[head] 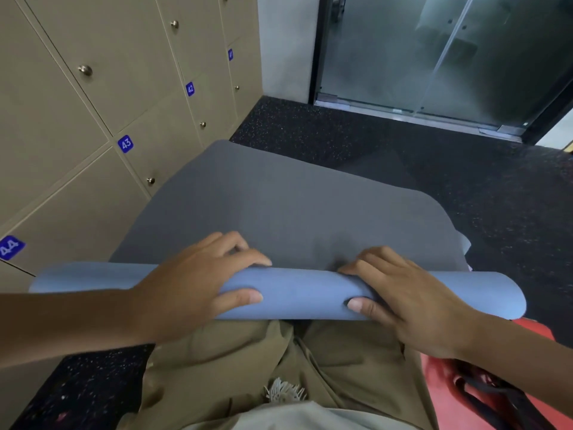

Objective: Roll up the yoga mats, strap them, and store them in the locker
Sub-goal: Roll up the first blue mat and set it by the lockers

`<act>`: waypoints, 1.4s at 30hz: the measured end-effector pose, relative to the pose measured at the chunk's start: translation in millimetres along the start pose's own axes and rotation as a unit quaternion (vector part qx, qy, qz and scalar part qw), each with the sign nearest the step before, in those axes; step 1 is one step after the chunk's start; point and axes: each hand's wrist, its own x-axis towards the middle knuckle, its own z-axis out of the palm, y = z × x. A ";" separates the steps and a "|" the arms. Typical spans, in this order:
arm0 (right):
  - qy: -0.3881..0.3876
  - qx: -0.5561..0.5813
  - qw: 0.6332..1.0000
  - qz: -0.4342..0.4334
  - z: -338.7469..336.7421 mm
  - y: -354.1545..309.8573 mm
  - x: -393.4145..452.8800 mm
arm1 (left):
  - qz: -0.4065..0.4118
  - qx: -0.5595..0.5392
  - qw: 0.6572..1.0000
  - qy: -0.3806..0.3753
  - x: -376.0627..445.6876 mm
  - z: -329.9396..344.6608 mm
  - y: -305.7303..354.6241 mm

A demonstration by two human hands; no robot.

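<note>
1. Yoga mat (279, 206): grey upper face, blue underside; lies on the dark speckled floor (465, 187) beside the lockers, its near end turned over into a blue roll (297, 294).
2. Left hand (198, 280): curled around the roll, fingers over the top, thumb on the near side.
3. Right hand (403, 293): gripping the roll likewise, just right of centre.
4. Lockers (93, 119): beige doors shut, numbered 41 to 44.
5. Red mat (449, 392): on the floor at the person's right, black straps (483, 395) lying on it.

Mat (279, 206): near end wound into roll, inner turns hidden. Red mat (449, 395) cut by bottom edge. Locker label 44 (11, 247) clipped at left edge.
</note>
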 end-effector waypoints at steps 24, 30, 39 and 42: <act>0.053 -0.084 0.995 0.006 5.9 27.2 29.5 | -0.029 -0.147 0.966 -0.209 77.8 -8.1 -46.1; 0.032 -0.043 0.999 0.010 1.9 41.8 50.7 | -0.040 -0.131 0.979 -0.154 81.1 -3.0 -57.9; -0.067 0.006 0.998 -0.001 -12.5 71.0 85.0 | 0.087 0.048 0.986 0.131 64.3 22.0 -43.9; -0.082 0.007 0.997 -0.003 -14.9 75.4 93.7 | 0.079 0.032 0.991 0.103 70.6 22.6 -53.0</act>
